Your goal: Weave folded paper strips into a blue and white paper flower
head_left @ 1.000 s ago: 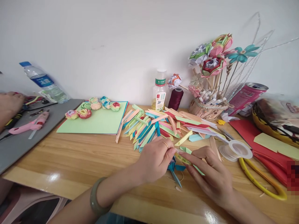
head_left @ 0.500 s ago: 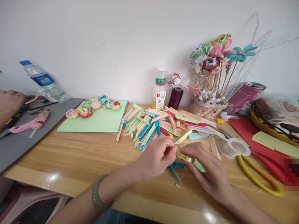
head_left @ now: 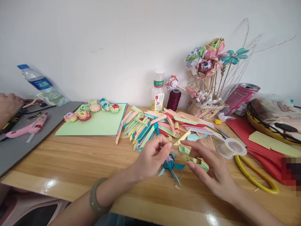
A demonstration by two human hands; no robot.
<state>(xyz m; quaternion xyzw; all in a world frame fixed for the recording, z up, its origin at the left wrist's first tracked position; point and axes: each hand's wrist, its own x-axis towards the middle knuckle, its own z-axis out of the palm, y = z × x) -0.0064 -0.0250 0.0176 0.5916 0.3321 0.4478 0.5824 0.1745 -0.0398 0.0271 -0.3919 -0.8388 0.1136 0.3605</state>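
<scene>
My left hand (head_left: 156,155) is closed in a pinch, thumb pressed to the index finger; whatever sits between the tips is too small to make out. Facing it, my right hand (head_left: 211,166) has its index finger stretched out, while a small yellow printed roll (head_left: 191,158), blurred, lies between the thumb and the other fingers. Below and between both hands, a blue folded-paper flower (head_left: 168,163) with a pale centre and pointed strips rests on the table. A thin thread (head_left: 181,175) curves beside it.
Behind my hands spreads a heap of folded paper strips (head_left: 145,128). Green paper (head_left: 94,125) with small paper flowers lies left, near a pink glue gun (head_left: 25,129). To the right are a white spool (head_left: 231,149) and scissors (head_left: 256,179). Another person's hand (head_left: 10,105) shows far left.
My hands have moved apart, the right one shifting right with the yellow roll and its index finger lifting. More of the blue paper flower shows between them. The view has shifted slightly.
</scene>
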